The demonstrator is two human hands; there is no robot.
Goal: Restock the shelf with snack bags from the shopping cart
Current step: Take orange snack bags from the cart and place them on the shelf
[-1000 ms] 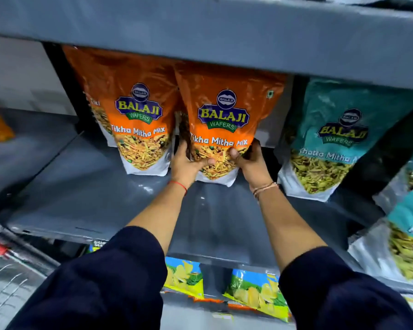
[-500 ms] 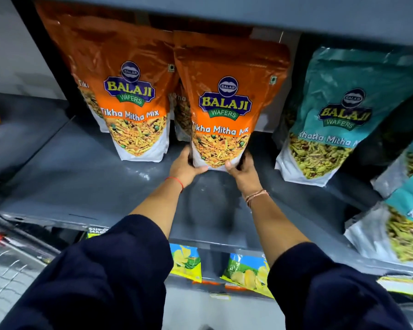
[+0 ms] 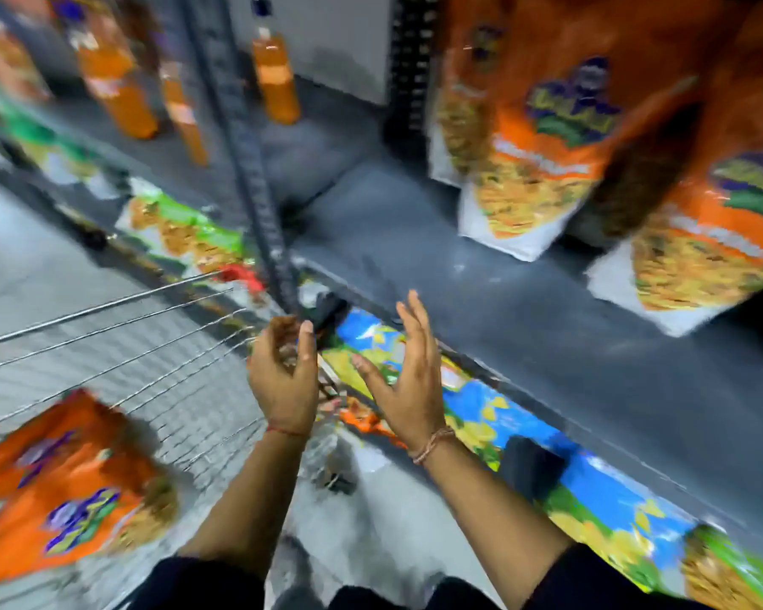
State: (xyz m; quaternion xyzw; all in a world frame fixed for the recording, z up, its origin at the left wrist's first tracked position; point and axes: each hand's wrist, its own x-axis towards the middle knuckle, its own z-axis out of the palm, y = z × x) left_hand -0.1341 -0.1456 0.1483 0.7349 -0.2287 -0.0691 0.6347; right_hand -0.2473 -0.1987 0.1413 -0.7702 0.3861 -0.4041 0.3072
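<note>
- The next bag [image 3: 69, 482] lies flat in the cart [image 3: 120, 341], orange, low on our left, well apart from both hands.
- Our left hand [image 3: 283, 376] hangs empty with fingers loosely curled; our right hand [image 3: 408, 380] is empty too, fingers spread, palm turned inward.
- Both hands float between the cart and the shelf [image 3: 525, 310], touching nothing.
- The step in hand, we judge, is reaching down-left for that bag.
- To do it well, we take the bag by both side edges near its base, as that should let it stand upright when set down.
- 2 placed bags [image 3: 542, 138] stand on the shelf; bare shelf to their left looks the likely spot.
- Blur hides any finer detail of the cart's contents.
</note>
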